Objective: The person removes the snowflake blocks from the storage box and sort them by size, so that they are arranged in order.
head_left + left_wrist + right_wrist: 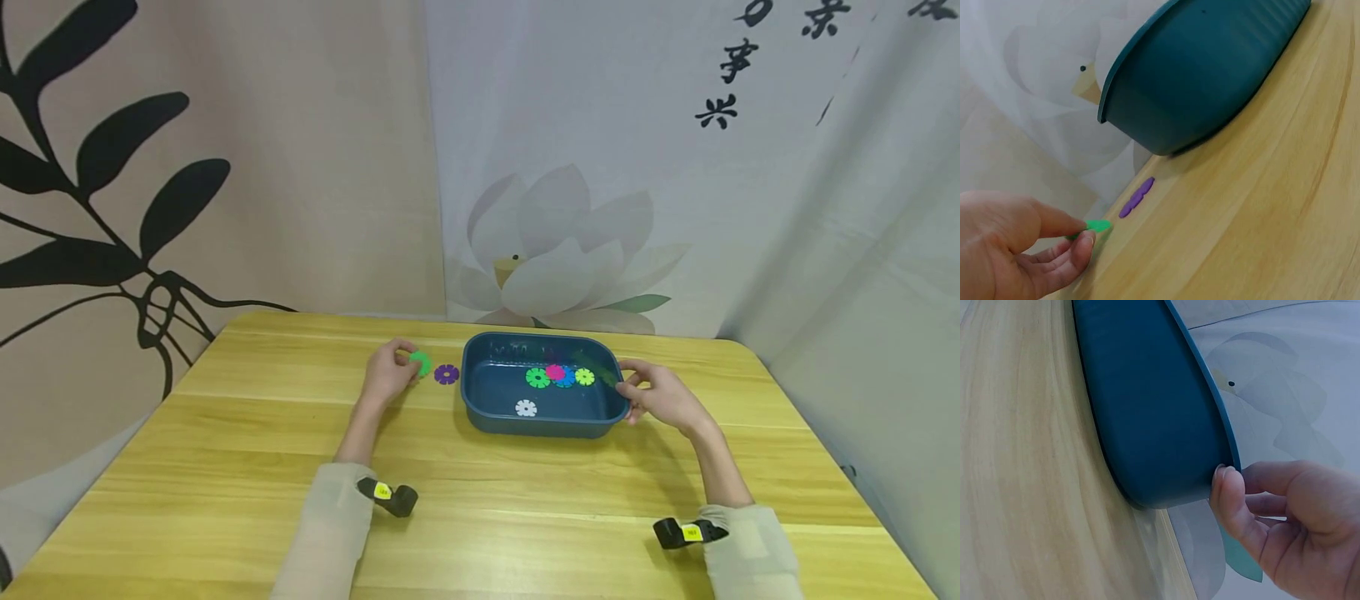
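Observation:
Between thumb and fingers, my left hand [387, 374] pinches a bright green snowflake disc [422, 363], seen nearly edge-on in the left wrist view, close over the table. Just right of it, a purple snowflake disc [446, 374] lies flat on the wood. A dark blue plastic basin [551, 427] stands beyond that. Inside it are a green disc [537, 378], a pink one [555, 372], a blue one [566, 379], a yellow-green one [584, 377] and, nearer the front, a white one [526, 408]. My right hand [660, 396] grips the basin's right end by the rim.
The wooden table [480, 517] runs back to a printed curtain [337, 167] hanging behind it. Both forearms wear beige sleeves with small black cameras strapped at the wrists.

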The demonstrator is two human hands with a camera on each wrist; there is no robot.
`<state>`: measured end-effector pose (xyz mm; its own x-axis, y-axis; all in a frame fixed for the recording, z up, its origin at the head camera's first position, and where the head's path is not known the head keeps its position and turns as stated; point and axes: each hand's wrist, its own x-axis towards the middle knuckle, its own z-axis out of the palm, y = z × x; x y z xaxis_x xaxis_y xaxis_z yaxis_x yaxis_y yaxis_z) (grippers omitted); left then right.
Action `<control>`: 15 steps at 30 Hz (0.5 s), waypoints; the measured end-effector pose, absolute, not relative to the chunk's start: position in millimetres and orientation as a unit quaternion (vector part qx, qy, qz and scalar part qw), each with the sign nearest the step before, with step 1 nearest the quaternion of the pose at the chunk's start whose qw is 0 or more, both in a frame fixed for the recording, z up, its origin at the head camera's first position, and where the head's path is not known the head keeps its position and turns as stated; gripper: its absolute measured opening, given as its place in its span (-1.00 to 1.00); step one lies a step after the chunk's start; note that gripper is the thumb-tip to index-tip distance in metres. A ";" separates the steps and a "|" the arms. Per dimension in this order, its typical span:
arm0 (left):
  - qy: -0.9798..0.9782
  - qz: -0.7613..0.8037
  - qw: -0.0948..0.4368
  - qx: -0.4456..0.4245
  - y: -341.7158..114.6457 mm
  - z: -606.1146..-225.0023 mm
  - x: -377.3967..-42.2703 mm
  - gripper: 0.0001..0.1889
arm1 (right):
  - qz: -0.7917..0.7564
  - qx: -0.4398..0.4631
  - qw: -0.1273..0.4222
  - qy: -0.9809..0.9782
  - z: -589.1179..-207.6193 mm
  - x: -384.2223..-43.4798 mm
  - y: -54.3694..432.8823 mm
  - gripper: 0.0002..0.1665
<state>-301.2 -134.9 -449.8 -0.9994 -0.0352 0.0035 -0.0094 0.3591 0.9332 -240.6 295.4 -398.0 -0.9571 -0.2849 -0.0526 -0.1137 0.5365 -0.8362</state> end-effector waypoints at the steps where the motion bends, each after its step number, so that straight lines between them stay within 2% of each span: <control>1: -0.827 -0.562 0.012 0.014 -135.4 -450.2 -300.9 -0.64 | -0.466 -0.115 0.091 0.873 -398.2 -240.9 295.7 -0.34; 15: -0.882 -0.470 0.019 0.000 -138.4 -448.4 -298.2 -0.68 | -0.462 -0.114 0.087 0.875 -397.4 -239.9 294.9 -0.34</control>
